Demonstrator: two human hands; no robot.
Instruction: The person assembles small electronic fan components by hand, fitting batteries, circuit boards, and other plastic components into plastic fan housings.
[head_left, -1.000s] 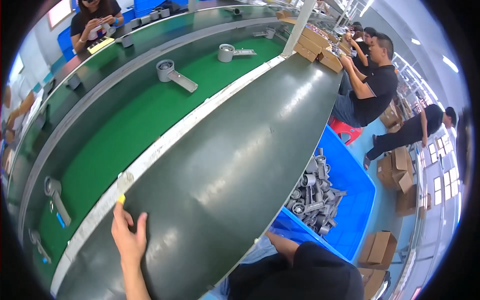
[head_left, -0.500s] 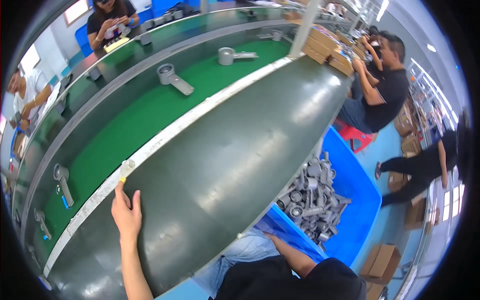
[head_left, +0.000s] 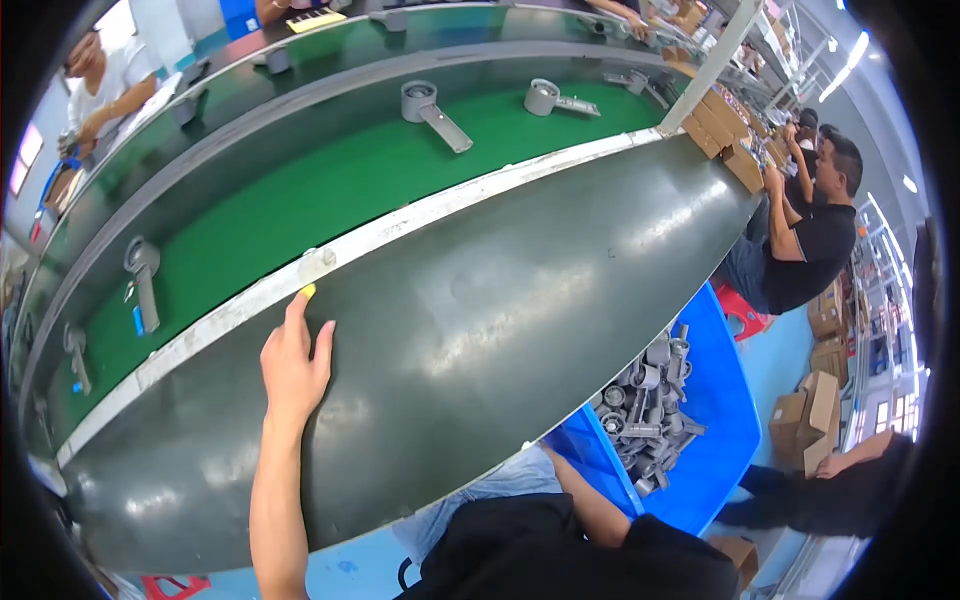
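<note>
My left hand (head_left: 292,362) rests on the dark green worktop (head_left: 480,300), beside the white rail (head_left: 400,217). Its index finger stretches toward the rail and the thumb stands apart; nothing is gripped. A small yellow patch (head_left: 309,290) covers the index fingertip, close to a pale round spot (head_left: 318,262) on the rail. My right forearm (head_left: 592,497) runs down beside my thigh, and that hand is hidden. Beyond the rail, on the green conveyor belt (head_left: 290,190), lie several grey ring-headed parts with handles, one (head_left: 437,117) ahead and another (head_left: 143,283) at the left.
A blue bin (head_left: 725,400) by my right side holds a heap of similar grey parts (head_left: 650,410). Cardboard boxes (head_left: 715,125) stand at the worktop's far right end, where a seated person (head_left: 815,225) works. Another person (head_left: 108,90) sits across the belt, far left.
My view has turned, so the belt, bin and people appear shifted. My left hand keeps its place beside the same pale spot on the rail, its fingers much as before.
</note>
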